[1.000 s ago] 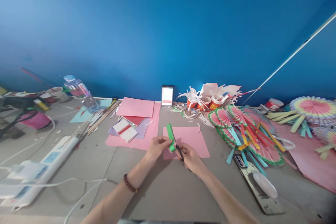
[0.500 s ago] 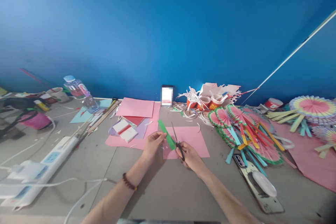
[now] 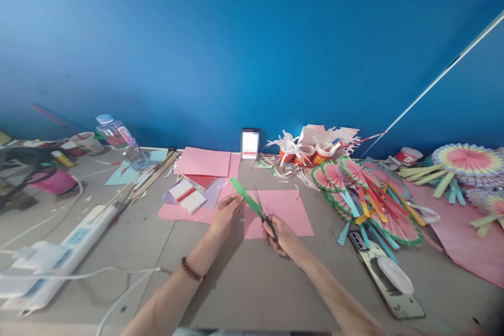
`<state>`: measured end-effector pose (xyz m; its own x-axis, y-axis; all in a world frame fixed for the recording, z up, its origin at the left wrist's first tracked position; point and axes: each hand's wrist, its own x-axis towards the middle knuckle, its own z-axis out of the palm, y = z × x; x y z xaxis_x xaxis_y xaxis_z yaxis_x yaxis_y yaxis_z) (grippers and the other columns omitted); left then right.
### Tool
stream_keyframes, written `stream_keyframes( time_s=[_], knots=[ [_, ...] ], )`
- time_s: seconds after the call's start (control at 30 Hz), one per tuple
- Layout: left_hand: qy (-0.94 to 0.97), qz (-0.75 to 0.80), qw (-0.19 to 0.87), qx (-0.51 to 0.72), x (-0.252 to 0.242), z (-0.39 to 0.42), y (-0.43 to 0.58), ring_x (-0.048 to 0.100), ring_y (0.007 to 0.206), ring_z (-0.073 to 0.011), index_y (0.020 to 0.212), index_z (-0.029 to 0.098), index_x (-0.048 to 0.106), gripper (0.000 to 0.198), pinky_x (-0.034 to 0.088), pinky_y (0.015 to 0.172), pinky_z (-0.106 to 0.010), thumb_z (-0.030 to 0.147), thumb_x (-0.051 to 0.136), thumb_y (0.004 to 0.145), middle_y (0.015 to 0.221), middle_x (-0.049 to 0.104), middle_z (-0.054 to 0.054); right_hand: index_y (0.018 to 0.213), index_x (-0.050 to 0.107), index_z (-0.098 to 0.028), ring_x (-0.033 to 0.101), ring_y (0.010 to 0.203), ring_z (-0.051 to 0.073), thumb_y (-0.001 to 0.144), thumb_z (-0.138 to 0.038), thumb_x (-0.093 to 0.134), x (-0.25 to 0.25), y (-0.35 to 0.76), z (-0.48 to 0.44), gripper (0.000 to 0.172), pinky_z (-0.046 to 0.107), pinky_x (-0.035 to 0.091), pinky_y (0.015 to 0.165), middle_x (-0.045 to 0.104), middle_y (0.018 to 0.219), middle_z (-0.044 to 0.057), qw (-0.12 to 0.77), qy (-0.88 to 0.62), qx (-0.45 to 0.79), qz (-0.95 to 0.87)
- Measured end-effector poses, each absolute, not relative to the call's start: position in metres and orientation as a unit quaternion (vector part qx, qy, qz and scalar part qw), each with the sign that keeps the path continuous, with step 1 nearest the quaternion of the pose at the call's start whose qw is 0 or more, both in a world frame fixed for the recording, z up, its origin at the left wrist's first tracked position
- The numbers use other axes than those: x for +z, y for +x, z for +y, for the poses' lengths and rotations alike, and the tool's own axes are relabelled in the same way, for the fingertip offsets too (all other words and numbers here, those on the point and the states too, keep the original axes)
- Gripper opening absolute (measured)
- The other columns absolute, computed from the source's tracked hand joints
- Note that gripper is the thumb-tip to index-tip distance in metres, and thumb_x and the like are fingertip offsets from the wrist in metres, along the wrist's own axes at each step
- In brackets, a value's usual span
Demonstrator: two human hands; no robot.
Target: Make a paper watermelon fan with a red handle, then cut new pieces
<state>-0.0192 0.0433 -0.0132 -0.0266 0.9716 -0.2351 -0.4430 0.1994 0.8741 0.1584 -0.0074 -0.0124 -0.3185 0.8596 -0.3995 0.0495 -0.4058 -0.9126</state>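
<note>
Between the fingers of my left hand (image 3: 227,214) is pinched a narrow green paper strip (image 3: 245,196), slanting down to the right. My right hand (image 3: 281,236) grips dark-handled scissors (image 3: 269,224), their blades pointing up and away from me, slightly apart. The strip's lower end meets the scissors near the base of the blades; whether it lies between them I cannot tell. Beneath both hands is a pink paper sheet (image 3: 295,215) flat on the grey table (image 3: 244,283).
Left lie a white power strip (image 3: 74,252) with cables, thin sticks (image 3: 155,173) and a tilted water bottle (image 3: 122,139). A phone (image 3: 394,289) bearing a white mouse (image 3: 395,274) is at right, below folded paper rosettes (image 3: 358,172). Paper cups (image 3: 305,155) stand by the blue wall (image 3: 252,47).
The green strip has shifted up and left with my left hand and looks narrower. The scissors have turned slightly, and their blades show a little apart.
</note>
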Motion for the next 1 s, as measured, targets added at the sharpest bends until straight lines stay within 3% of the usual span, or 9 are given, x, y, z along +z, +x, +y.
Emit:
stream_keyframes(
  time_s=[0.1,0.23,0.33,0.53,0.77,1.0],
  knots=[
    [0.284,0.438,0.640,0.565,-0.012,0.044,-0.021,0.052,0.054,-0.0071,0.071,0.015,0.067,0.024,0.036,0.047,-0.018,0.031,0.080,0.058,0.066,0.063,-0.001,0.086,0.048,-0.020,0.031,0.039,0.003,0.074,-0.059,0.060,-0.014,0.162,-0.007,0.042,0.015,0.015,0.030,0.051,0.070,-0.004,0.322,-0.438,0.736,-0.403],
    [0.231,0.357,0.689,0.586,-0.006,0.045,-0.024,0.058,0.061,-0.0084,0.075,0.018,0.066,0.025,0.044,0.057,-0.019,0.025,0.082,0.057,0.070,0.065,0.000,0.090,0.053,-0.018,0.036,0.044,0.005,0.071,-0.067,0.056,-0.007,0.173,-0.006,0.053,0.017,0.021,0.032,0.052,0.075,-0.001,0.321,-0.256,0.867,-0.282],
    [0.217,0.322,0.710,0.587,-0.003,0.044,-0.025,0.058,0.061,-0.0078,0.079,0.019,0.065,0.028,0.046,0.059,-0.019,0.024,0.082,0.057,0.070,0.064,0.002,0.091,0.054,-0.018,0.035,0.044,0.005,0.074,-0.068,0.053,-0.001,0.178,-0.005,0.053,0.017,0.020,0.031,0.049,0.072,-0.002,0.343,-0.192,0.885,-0.248],
    [0.270,0.347,0.661,0.608,-0.007,0.046,-0.024,0.055,0.058,-0.0061,0.080,0.017,0.065,0.026,0.042,0.053,-0.016,0.025,0.080,0.061,0.069,0.062,0.003,0.095,0.052,-0.020,0.039,0.046,0.004,0.077,-0.064,0.053,-0.007,0.169,-0.008,0.047,0.015,0.026,0.034,0.052,0.080,-0.001,0.376,-0.324,0.788,-0.364],
    [0.275,0.370,0.618,0.637,-0.009,0.048,-0.026,0.056,0.060,-0.0072,0.088,0.019,0.062,0.033,0.041,0.053,-0.017,0.027,0.080,0.061,0.070,0.061,0.003,0.087,0.044,-0.023,0.029,0.040,0.001,0.079,-0.056,0.053,-0.006,0.159,-0.015,0.036,0.014,0.012,0.031,0.048,0.077,-0.006,0.272,-0.456,0.698,-0.480],
    [0.279,0.386,0.589,0.653,-0.008,0.048,-0.026,0.056,0.061,-0.0084,0.088,0.019,0.062,0.037,0.041,0.053,-0.017,0.029,0.081,0.058,0.069,0.061,0.002,0.085,0.045,-0.021,0.030,0.038,0.002,0.081,-0.050,0.053,-0.008,0.160,-0.014,0.030,0.017,0.022,0.036,0.040,0.065,-0.008,0.284,-0.479,0.637,-0.533]
  ],
)
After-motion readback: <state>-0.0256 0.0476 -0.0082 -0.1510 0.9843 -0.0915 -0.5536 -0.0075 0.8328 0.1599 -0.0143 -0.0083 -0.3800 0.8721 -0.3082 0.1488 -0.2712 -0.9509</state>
